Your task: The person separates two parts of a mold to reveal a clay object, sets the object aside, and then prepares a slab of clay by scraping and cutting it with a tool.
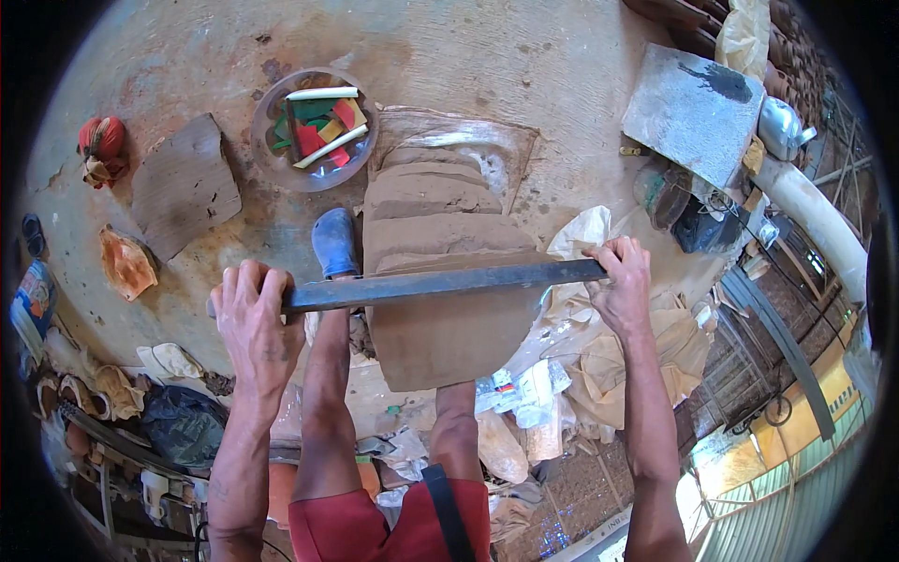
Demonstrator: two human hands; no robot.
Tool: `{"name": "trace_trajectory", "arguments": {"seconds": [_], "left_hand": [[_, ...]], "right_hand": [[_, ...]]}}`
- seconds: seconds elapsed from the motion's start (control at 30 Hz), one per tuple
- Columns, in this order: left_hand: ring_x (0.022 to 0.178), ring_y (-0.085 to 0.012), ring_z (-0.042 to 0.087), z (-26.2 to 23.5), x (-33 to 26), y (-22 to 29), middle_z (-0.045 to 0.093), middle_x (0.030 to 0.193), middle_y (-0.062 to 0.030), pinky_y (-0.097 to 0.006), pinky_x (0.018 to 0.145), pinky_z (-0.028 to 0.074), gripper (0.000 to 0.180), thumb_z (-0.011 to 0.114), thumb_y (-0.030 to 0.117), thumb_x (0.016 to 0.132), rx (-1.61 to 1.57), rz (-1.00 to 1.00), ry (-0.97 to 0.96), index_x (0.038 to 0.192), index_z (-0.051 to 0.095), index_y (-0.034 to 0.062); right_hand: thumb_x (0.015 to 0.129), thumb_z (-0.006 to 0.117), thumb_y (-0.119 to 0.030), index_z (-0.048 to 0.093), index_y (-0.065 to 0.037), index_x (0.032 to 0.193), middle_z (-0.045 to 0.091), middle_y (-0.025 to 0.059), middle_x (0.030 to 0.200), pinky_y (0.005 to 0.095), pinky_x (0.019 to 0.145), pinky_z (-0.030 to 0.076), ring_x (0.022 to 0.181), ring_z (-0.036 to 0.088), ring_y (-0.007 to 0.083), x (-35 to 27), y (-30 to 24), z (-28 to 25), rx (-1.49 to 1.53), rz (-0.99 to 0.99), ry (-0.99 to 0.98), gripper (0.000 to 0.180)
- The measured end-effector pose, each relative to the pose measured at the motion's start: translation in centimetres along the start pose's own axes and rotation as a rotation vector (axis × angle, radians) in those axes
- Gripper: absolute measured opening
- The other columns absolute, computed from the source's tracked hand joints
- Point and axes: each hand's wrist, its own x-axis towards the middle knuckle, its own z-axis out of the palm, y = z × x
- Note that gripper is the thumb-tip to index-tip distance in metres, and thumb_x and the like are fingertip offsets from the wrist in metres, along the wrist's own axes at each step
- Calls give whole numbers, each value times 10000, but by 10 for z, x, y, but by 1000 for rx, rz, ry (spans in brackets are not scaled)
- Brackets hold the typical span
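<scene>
Both hands grip a long dark metal bar (440, 284), the left hand (255, 317) closed over one end and the right hand (620, 281) over the other, holding it level across a stepped mound of brown clay (440, 234). A foot in a blue shoe (334, 242) stands just beside the clay. Beyond lie a round basin of coloured pieces (314, 129), a flat clay slab (183, 184) and a grey board (691, 110); open concrete floor (524, 66) remains ahead.

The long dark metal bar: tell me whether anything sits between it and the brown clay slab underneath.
Nothing visible does. The long dark metal bar, gripped by the left hand and right hand, lies directly across the brown clay slab.
</scene>
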Motion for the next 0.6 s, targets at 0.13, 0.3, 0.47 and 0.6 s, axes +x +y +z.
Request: {"name": "trace_trajectory", "arguments": {"seconds": [0.13,0.3,0.47,0.6], "left_hand": [[996,-290,580,-1,1,-10,606,991,-70,-421,850,421,349,826,2,641,-19,-2,4,958,714,93],[1003,-289,589,-2,11,-24,613,992,-66,-420,869,432,414,834,-8,629,-43,-15,-54,1019,741,95],[1001,-288,595,-3,14,-36,620,982,-64,-417,872,438,438,835,-18,622,-58,-22,-123,1038,751,94],[999,-283,595,-3,11,-37,621,976,-68,-419,879,442,422,825,-18,634,-54,-41,-153,1036,753,89]], "right_hand": [[644,794,13,763,-107,1118,583,78,954,424,866,431,978,584,291,1,-5,1,-8,21,-68,489],[677,760,28,749,-119,1142,593,69,986,433,876,425,1007,575,284,10,-15,2,28,28,-180,487],[681,761,21,741,-124,1164,597,71,995,440,902,431,1039,572,292,13,-16,5,33,27,-263,505],[689,757,15,742,-128,1160,597,74,998,447,909,433,1049,573,296,14,-18,4,49,24,-282,492]]}}
